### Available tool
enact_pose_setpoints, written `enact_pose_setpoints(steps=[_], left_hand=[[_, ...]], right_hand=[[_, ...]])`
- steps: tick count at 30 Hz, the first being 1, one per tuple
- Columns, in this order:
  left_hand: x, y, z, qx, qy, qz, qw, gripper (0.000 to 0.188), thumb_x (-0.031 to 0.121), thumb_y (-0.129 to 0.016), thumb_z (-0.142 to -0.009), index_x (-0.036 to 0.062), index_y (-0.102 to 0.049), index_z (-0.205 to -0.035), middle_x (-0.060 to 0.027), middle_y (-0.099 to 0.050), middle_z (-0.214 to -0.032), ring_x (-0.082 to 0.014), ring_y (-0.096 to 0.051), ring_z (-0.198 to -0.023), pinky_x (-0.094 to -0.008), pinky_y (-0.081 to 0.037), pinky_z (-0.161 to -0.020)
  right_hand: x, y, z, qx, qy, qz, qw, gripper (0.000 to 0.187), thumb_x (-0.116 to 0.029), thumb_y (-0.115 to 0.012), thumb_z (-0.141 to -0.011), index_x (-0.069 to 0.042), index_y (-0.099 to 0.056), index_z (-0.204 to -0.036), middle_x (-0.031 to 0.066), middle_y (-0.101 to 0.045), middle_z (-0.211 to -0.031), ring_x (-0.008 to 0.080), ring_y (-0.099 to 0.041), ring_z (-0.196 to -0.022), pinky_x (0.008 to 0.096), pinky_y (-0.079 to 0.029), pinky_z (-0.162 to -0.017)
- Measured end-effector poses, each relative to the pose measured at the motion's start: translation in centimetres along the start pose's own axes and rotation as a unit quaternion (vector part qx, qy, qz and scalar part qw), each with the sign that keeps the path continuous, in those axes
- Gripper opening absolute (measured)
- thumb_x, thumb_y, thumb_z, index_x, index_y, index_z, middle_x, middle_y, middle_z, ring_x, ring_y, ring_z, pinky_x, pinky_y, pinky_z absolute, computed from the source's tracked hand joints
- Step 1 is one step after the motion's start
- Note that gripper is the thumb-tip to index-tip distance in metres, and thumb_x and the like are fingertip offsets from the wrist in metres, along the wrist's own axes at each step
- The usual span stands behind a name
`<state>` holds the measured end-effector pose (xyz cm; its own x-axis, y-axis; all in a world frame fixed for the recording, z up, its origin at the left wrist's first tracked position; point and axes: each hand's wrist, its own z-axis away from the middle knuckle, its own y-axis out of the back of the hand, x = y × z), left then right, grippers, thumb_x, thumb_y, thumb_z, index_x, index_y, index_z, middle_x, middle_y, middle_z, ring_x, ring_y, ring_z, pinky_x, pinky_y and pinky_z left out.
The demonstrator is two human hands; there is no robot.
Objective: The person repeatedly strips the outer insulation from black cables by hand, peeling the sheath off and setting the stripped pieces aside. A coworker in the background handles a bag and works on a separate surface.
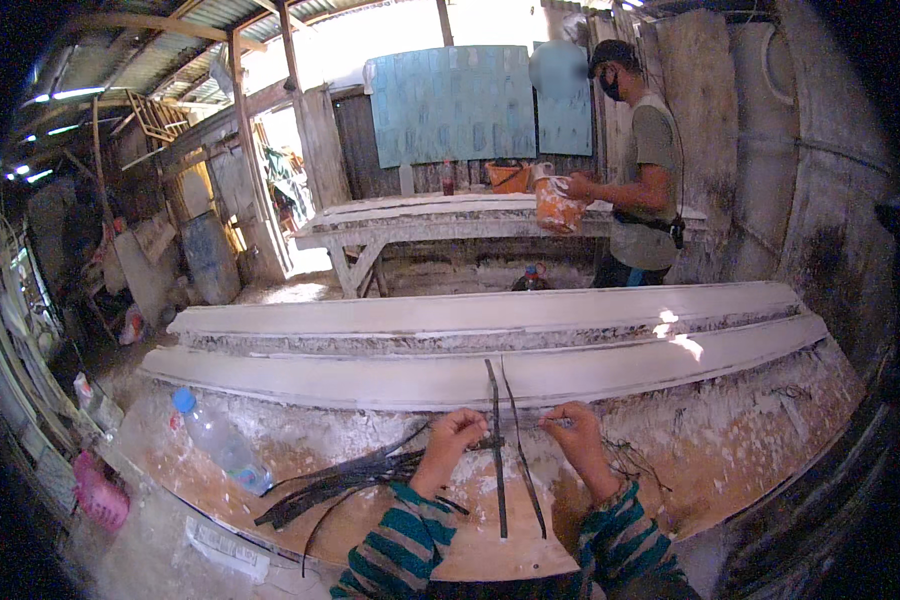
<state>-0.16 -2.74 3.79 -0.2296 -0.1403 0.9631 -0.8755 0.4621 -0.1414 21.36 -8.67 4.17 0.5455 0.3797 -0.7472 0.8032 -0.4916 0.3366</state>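
Note:
My left hand (455, 442) is over the near part of the table, its fingertips pinched together beside a flat black strip (499, 480). Whether the pinch holds anything is too small to make out. A thinner black strip (522, 445) lies to the right of the first one, running away from me. Right of it, my right hand (578, 440) is closed in a pinch too; what is in its fingers cannot be told. A bundle of black strips (345, 482) lies left of and under my left wrist. Beyond both hands stretches a long white plaster-like moulding (410, 378).
A second white moulding (470, 310) lies farther back on the stained table (750, 440). A clear bottle with a blue cap (215, 435) lies at left. Across the way, a person (640, 180) holds an orange bucket (555, 205) by a long bench (420, 228).

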Motion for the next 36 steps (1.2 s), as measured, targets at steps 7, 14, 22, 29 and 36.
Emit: enact_pose_setpoints(steps=[7, 14, 22, 29, 36], left_hand=[[0.8, 1.5, -0.3, 0.091, -0.006, 0.003, 0.996, 0.008, 0.013, -0.058, -0.081, 0.005, -0.056, -0.082, 0.0023, -0.052, -0.071, -0.0056, -0.043, -0.06, -0.0194, -0.035, -0.057], [-0.5, 1.8, -0.6, 0.136, -0.02, 0.034, 0.99, 0.005, 0.011, -0.056, -0.083, 0.0063, -0.054, -0.08, 0.0006, -0.053, -0.073, -0.008, -0.048, -0.064, -0.0197, -0.038, -0.059], [-1.6, 2.4, -1.1, 0.176, -0.032, 0.031, 0.983, 0.009, 0.013, -0.057, -0.083, 0.0062, -0.054, -0.079, -0.0004, -0.053, -0.073, -0.0089, -0.048, -0.065, -0.0231, -0.041, -0.059], [-0.6, 1.8, -1.1, 0.112, -0.075, -0.042, 0.99, 0.009, 0.013, -0.058, -0.082, 0.0045, -0.055, -0.083, -0.0019, -0.056, -0.077, -0.0092, -0.05, -0.067, -0.0236, -0.042, -0.063], [-0.7, -1.8, 0.1, -0.077, -0.067, -0.127, 0.987, 0.025, 0.018, -0.057, -0.084, 0.0071, -0.056, -0.106, -0.0067, -0.057, -0.1, -0.0158, -0.054, -0.081, -0.0293, -0.045, -0.074]], right_hand=[[-1.1, -1.3, 0.7, -0.107, -0.043, -0.005, 0.993, 0.018, -0.018, -0.069, -0.071, -0.001, -0.064, -0.071, 0.0098, -0.064, -0.074, 0.0197, -0.06, -0.072, 0.0285, -0.044, -0.069], [-3.6, -1.8, 1.3, -0.205, 0.003, 0.017, 0.979, 0.014, -0.015, -0.065, -0.075, -0.001, -0.063, -0.072, 0.0092, -0.062, -0.072, 0.0174, -0.06, -0.073, 0.0287, -0.045, -0.069], [-3.8, -4.2, 3.3, -0.234, -0.012, -0.127, 0.964, 0.012, -0.012, -0.058, -0.08, 0.0, -0.06, -0.077, 0.0077, -0.057, -0.07, 0.016, -0.057, -0.071, 0.029, -0.043, -0.061], [-2.5, 0.1, 0.8, -0.221, 0.029, -0.069, 0.972, 0.01, -0.013, -0.06, -0.073, -0.005, -0.062, -0.079, 0.0088, -0.062, -0.076, 0.0226, -0.058, -0.077, 0.0321, -0.044, -0.07], [-0.4, 4.4, -1.9, 0.073, 0.074, -0.246, 0.964, 0.026, -0.022, -0.056, -0.077, -0.004, -0.052, -0.059, 0.0104, -0.054, -0.084, 0.0146, -0.049, -0.073, 0.0259, -0.039, -0.055]])
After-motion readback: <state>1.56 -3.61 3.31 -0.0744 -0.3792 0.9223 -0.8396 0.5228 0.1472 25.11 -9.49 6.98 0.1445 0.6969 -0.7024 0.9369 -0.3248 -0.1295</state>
